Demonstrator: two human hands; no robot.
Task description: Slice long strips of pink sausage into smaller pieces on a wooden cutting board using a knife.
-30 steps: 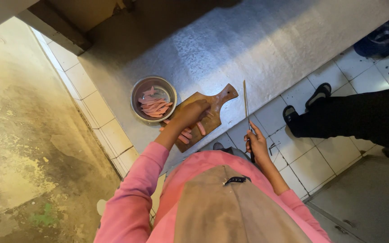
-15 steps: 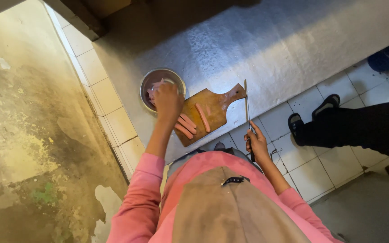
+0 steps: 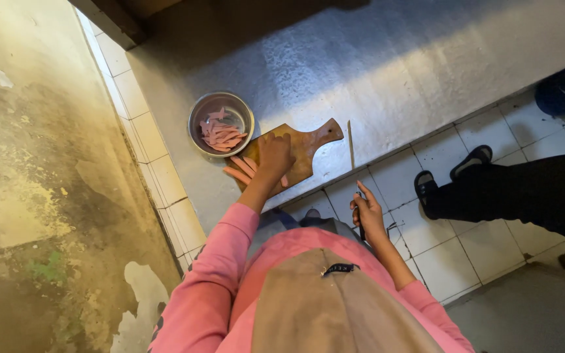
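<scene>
**A:** Start with the big things. What carries it all?

**B:** A grey metal table (image 3: 426, 59). Near its left front corner lies a wooden cutting board (image 3: 305, 147), its long axis running from the front-left up to the right, handle pointing right and slightly toward the far edge. Just beyond the board's left end stands a steel bowl (image 3: 199, 108) of pink slices.

**A:** And the hands?

**B:** The left hand (image 3: 274, 155) lies flat on the board, fingers spread and pressing on pink sausage strips (image 3: 238, 171) that stick out over the board's front-left end. The right hand (image 3: 367, 210) hangs off the table's front edge, fingers closed around a knife (image 3: 352, 145). The blade points away from the body, toward the far edge, its tip resting on the table just right of the board.

**A:** What could go wrong?

**B:** I judge the strips the weak point: they overhang the board near the table's front edge, so a shove could send them to the floor. The board is tilted to the edge and could slide under pressure. And the left fingers cover the strips, so a blade coming across would meet them.
</scene>
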